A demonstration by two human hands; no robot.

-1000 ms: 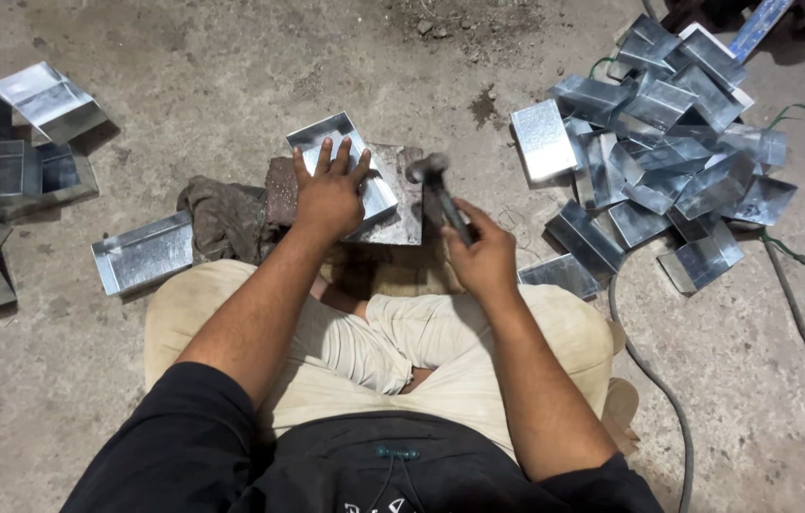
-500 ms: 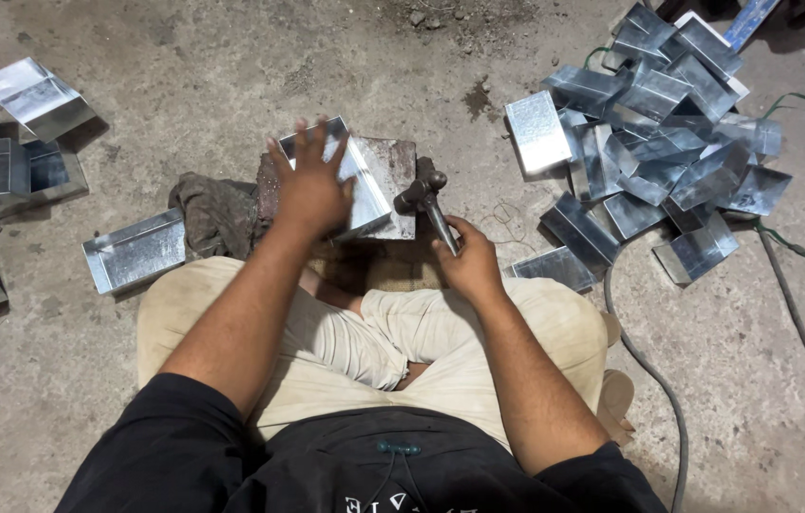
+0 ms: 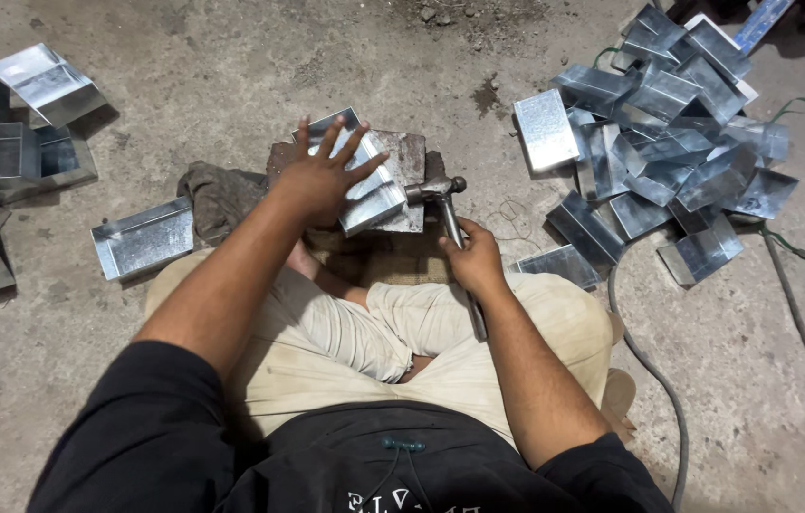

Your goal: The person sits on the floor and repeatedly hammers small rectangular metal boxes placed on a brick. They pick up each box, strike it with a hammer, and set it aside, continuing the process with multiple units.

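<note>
Left hand (image 3: 322,180), fingers spread, pins a sheet-metal tray (image 3: 364,185) flat on the rusty block (image 3: 407,157). Right hand (image 3: 472,258), fingers wrapped on the hammer (image 3: 445,195), head resting at the tray edge. Big pile (image 3: 659,142) right, some trays (image 3: 141,237) left: looks mid-batch.

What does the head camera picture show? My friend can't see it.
A person sits cross-legged on a concrete floor, left hand pressing a shiny metal tray flat on a rusty block, right hand gripping a hammer. A pile of metal trays lies to the right.
</note>
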